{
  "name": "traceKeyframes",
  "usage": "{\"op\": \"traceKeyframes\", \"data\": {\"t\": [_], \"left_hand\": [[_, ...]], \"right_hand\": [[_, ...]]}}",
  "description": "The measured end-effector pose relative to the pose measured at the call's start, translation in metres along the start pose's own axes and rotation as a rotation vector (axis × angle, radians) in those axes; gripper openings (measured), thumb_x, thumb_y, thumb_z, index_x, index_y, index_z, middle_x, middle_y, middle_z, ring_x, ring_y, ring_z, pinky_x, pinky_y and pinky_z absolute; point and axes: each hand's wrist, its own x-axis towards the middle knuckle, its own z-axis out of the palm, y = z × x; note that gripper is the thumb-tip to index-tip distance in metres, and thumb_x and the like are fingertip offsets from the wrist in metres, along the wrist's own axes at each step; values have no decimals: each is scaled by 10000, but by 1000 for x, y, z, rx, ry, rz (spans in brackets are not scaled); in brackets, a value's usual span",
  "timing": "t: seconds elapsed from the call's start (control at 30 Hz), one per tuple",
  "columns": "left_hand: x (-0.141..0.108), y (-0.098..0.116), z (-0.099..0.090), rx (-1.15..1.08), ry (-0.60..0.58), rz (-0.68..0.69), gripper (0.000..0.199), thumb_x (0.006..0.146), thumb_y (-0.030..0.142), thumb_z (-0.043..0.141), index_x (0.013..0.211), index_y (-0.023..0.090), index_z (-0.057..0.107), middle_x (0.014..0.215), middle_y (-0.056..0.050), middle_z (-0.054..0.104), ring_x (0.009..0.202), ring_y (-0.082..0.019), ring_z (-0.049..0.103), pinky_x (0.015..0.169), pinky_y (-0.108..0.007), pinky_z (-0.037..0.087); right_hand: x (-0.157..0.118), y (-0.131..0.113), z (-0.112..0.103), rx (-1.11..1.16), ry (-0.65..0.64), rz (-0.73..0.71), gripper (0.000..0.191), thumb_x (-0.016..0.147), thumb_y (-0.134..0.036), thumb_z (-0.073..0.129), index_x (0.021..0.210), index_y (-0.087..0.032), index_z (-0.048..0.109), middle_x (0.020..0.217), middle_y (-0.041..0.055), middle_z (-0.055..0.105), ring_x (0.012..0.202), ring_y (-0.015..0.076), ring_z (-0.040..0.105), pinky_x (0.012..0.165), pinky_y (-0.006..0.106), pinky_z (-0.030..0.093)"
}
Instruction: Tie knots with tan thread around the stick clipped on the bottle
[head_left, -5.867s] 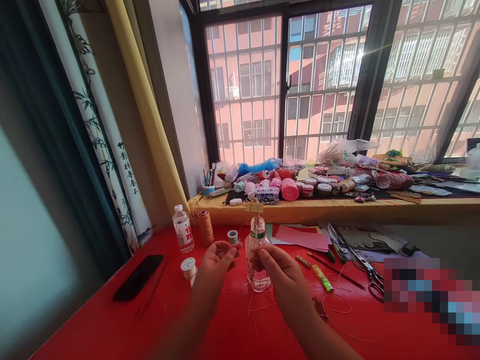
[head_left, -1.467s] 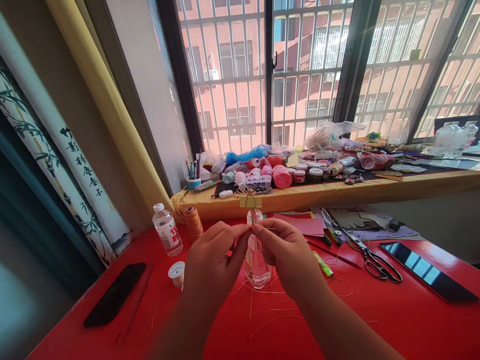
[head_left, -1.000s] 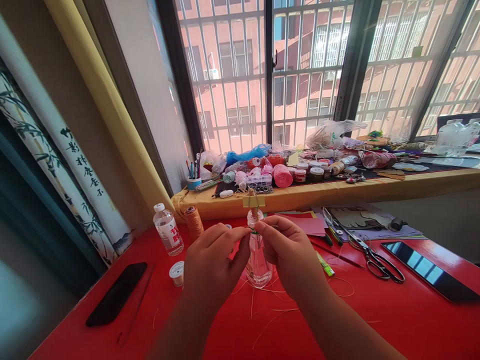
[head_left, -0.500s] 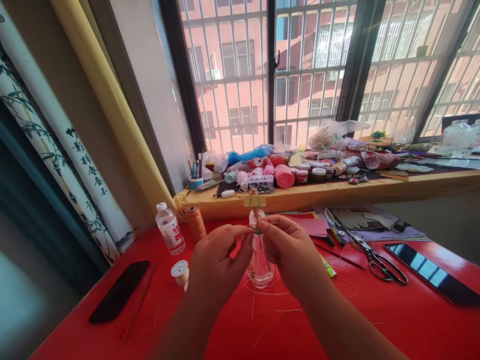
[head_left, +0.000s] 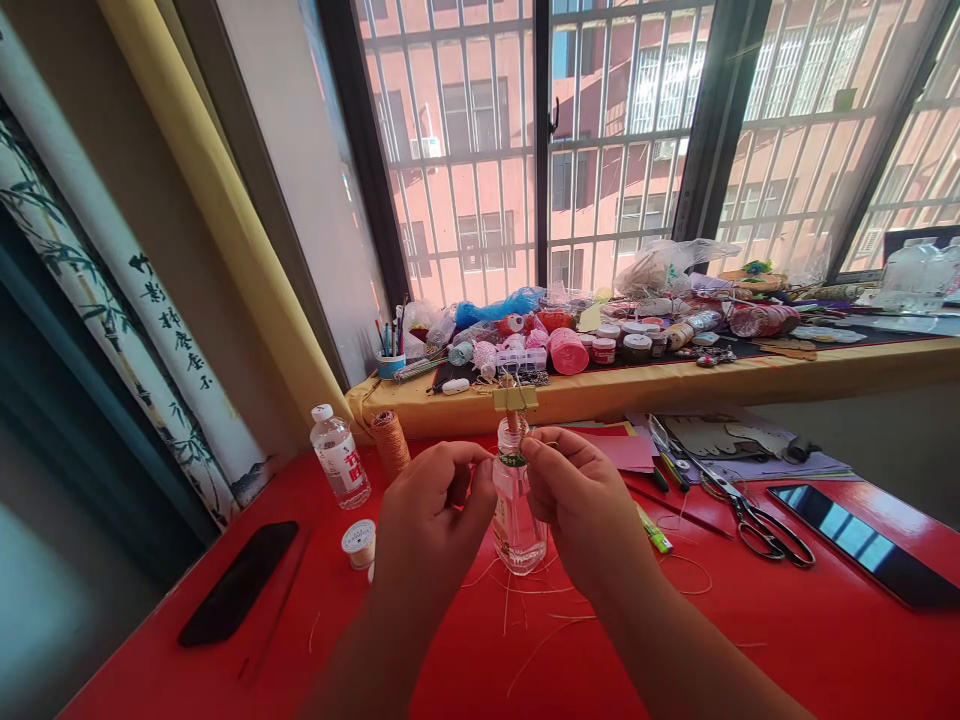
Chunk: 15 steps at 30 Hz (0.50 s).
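A clear glass bottle stands upright on the red table, with a green band round its neck. A yellowish binder clip sits above its mouth with a brown piece hanging below. To the left of the neck, my left hand is closed, thumb and forefinger pinched; anything between them is too small to name. On the other side, my right hand pinches close to the neck, over something thin I cannot make out. Loose thin threads lie around the bottle's base.
At left are a phone, a thread spool, a water bottle and a twine cone. Scissors, coloured paper and a dark tablet lie right. Craft supplies crowd the windowsill.
My left fingers have drawn slightly left, away from the bottle neck, exposing the green band. The clip has shifted slightly right, and my right hand has moved slightly right.
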Motion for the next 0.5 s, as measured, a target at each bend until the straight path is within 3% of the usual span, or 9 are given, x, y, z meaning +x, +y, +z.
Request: {"op": "traceKeyframes", "data": {"t": [0.13,0.37,0.5], "left_hand": [[2,3,-1,-14,17,-13,110,914,229,597,851,221,687,591,62,531,528,-115,490,522,-239,389],[2,5,-2,-198,-68,-128,157,933,288,579,838,217,682,577,59,532,489,-106,441,453,-226,332],[4,1,-3,-205,-117,-130,184,938,359,646,900,216,755,631,33,634,543,-119,522,495,-223,404]], "right_hand": [[-1,-1,0,-12,-2,6,368,670,-457,898,756,-200,649,498,-115,340,464,60,226,436,223,197],[-2,-3,-1,16,-44,40,381,664,-467,916,756,-189,673,492,-123,284,473,56,180,434,220,164],[-1,-4,-4,62,-104,64,326,777,-482,829,821,-182,710,474,-113,310,463,63,169,428,224,156]]}}
